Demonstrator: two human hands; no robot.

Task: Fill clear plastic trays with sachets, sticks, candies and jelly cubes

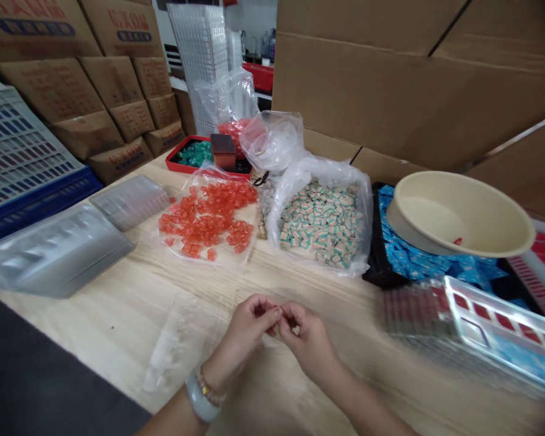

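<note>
My left hand (247,336) and my right hand (306,339) meet above the wooden table (118,315), fingers curled in a pinch against each other. They seem to grip the edge of a clear plastic bag (181,345) that lies flat to the left; what sits between the fingertips is too small to name. My left wrist wears a pale bangle and a bead bracelet. Just beyond my hands lie a pile of red wrapped candies (206,218) on clear plastic and an open bag of green-and-white candies (320,221).
Clear plastic trays (59,251) lie at the left. A beige bowl (458,212) rests on blue packets (418,260). A filled compartment tray (490,324) sits at the right. Cardboard boxes (118,79) stand behind, a crate (18,151) far left.
</note>
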